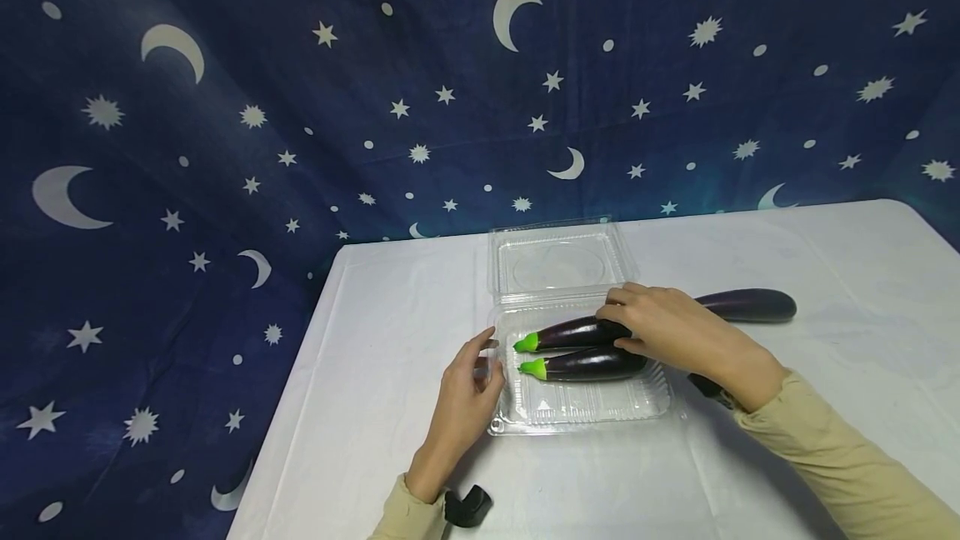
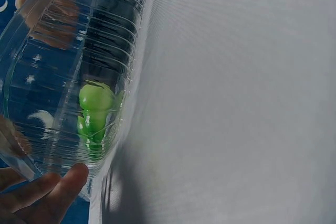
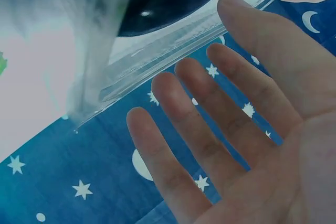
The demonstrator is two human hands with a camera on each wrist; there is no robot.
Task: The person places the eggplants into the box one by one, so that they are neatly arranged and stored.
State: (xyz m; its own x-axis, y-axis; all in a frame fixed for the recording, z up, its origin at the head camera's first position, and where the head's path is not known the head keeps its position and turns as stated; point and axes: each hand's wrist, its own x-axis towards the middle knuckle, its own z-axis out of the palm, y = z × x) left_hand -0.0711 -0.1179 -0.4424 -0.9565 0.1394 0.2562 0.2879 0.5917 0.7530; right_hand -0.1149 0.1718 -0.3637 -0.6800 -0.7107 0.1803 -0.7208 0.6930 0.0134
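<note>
Two dark purple eggplants with bright green stems, an upper one (image 1: pixel 562 334) and a lower one (image 1: pixel 592 364), lie side by side in a clear plastic clamshell box (image 1: pixel 592 411). My right hand (image 1: pixel 663 327) is over the upper eggplant's right end, hiding it; in the right wrist view the fingers (image 3: pixel 173 95) are spread, with nothing gripped. At the box's left side is my left hand (image 1: pixel 465 394), fingers slightly bent; its fingertips (image 2: pixel 77 174) are against the clear wall in the left wrist view. Another eggplant (image 1: pixel 750 305) lies right of the box, its left end hidden.
The box's lid (image 1: pixel 555 261) is folded back toward the table's far edge. A white cloth covers the table (image 1: pixel 375 373). Behind it hangs a dark blue curtain (image 1: pixel 450 40) with moons and stars. Each wrist wears a black strap (image 1: pixel 468 508).
</note>
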